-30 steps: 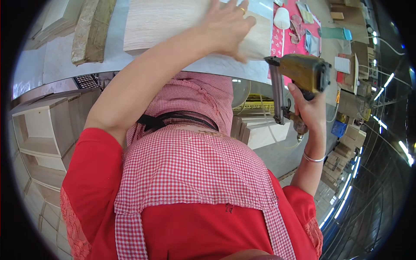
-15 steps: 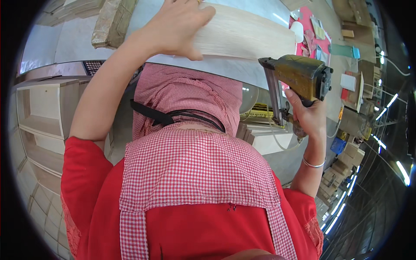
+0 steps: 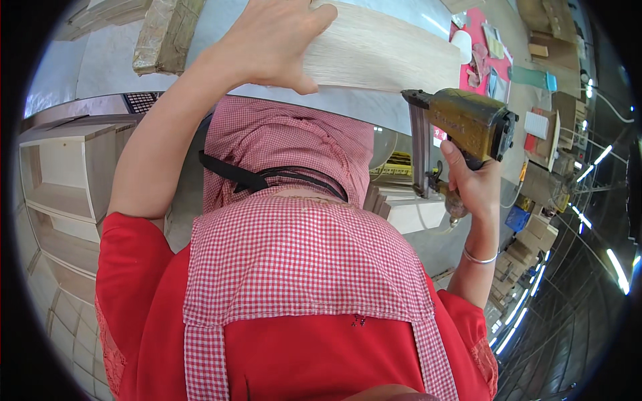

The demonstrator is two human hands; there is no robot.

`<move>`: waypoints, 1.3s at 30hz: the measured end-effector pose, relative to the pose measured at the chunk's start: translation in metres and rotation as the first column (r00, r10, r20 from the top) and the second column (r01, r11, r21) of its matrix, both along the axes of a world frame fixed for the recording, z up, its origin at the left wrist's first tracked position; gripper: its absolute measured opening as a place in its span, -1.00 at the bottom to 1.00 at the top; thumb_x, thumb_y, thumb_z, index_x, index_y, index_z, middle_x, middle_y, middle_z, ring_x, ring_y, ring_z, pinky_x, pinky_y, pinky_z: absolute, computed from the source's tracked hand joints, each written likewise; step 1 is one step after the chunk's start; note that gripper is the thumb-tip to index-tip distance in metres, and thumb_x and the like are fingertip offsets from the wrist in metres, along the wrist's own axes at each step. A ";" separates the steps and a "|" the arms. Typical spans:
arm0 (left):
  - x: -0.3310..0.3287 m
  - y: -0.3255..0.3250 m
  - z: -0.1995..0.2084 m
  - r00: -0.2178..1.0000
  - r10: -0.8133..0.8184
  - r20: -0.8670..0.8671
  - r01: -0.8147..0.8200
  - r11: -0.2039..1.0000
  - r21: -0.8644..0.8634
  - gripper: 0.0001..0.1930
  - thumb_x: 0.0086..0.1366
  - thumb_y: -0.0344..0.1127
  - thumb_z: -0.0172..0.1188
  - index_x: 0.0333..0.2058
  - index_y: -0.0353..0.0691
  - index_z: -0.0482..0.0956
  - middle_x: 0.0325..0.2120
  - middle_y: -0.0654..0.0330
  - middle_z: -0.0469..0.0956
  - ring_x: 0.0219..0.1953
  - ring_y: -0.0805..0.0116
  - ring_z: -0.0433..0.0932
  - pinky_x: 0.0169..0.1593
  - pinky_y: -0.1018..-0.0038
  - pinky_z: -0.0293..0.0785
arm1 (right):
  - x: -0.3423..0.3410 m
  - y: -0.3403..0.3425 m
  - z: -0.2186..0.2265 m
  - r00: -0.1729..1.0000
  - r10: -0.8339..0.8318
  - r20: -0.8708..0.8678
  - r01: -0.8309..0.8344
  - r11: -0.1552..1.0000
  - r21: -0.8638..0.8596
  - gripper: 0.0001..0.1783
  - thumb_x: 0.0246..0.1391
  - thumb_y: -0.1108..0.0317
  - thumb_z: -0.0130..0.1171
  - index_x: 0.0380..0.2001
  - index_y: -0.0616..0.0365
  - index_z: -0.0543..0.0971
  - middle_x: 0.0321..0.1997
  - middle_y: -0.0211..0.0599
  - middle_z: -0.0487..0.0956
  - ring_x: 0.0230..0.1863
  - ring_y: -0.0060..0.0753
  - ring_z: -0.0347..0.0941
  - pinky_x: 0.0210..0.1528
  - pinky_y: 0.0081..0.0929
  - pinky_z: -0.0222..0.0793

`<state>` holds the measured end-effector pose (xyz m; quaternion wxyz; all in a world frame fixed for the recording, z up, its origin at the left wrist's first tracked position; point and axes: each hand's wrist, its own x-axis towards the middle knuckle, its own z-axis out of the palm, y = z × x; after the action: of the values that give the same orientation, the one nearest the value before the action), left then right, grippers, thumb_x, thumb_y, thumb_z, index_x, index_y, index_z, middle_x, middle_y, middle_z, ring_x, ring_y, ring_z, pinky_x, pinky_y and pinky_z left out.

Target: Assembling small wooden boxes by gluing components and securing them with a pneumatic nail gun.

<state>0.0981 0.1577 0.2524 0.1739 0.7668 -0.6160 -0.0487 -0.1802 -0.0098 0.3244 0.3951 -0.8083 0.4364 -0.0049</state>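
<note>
A pale wooden board lies across the worktable at the top of the view. My left hand grips its left part, with the thumb at the near edge and the fingers partly cut off by the top of the view. In my right hand is a worn yellow-brown nail gun, held by its handle with the fingers wrapped round it. The gun's dark nose points left, at the near edge of the board close to its right end. Whether the nose touches the wood I cannot tell.
A tape-wrapped block rests at the table's left. Open wooden boxes are stacked below on the left. Beyond the board's right end are a white bottle and a pink sheet with small items. An air hose hangs below the gun.
The nail gun has tilted slightly, its rear end shifting a little right and down. My left hand stays on the board, and the whole view has shifted slightly.
</note>
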 end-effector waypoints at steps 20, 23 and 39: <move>0.012 0.035 0.005 0.972 0.005 -0.237 0.007 0.999 0.048 -0.37 -0.18 -0.13 0.46 -0.19 -0.38 0.41 0.11 -0.40 0.29 0.25 -0.30 0.23 0.24 -0.18 0.17 | 0.019 0.021 0.007 0.999 0.029 0.041 -0.026 0.997 -0.066 -0.70 0.14 0.23 0.38 -0.24 0.24 0.59 -0.53 -0.51 0.51 -0.69 -0.73 0.28 -0.69 -0.65 0.15; 0.015 0.035 0.002 0.977 -0.017 -0.213 0.042 0.993 0.113 -0.38 -0.18 -0.15 0.45 -0.19 -0.37 0.40 0.12 -0.42 0.28 0.26 -0.30 0.22 0.26 -0.22 0.15 | 0.029 0.028 0.005 0.990 0.126 0.069 -0.121 0.990 -0.074 -0.70 0.13 0.23 0.38 -0.23 0.23 0.60 -0.50 -0.51 0.52 -0.68 -0.73 0.29 -0.68 -0.66 0.15; -0.121 0.000 -0.010 0.502 -0.291 -0.814 0.012 0.944 -0.331 -0.68 0.16 -0.26 0.31 -0.21 -0.39 0.54 -0.19 -0.08 0.61 -0.20 -0.02 0.61 -0.06 0.23 0.51 | 0.007 0.059 -0.008 0.918 -0.184 0.352 0.156 0.982 0.107 -0.75 0.22 0.39 0.25 -0.11 0.29 0.53 -0.51 -0.47 0.54 -0.66 -0.68 0.33 -0.63 -0.65 0.21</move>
<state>-0.0225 0.1581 0.2420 0.5560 0.5522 -0.5161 -0.3458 -0.1729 0.0497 0.3163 0.4971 -0.7369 0.4252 -0.1706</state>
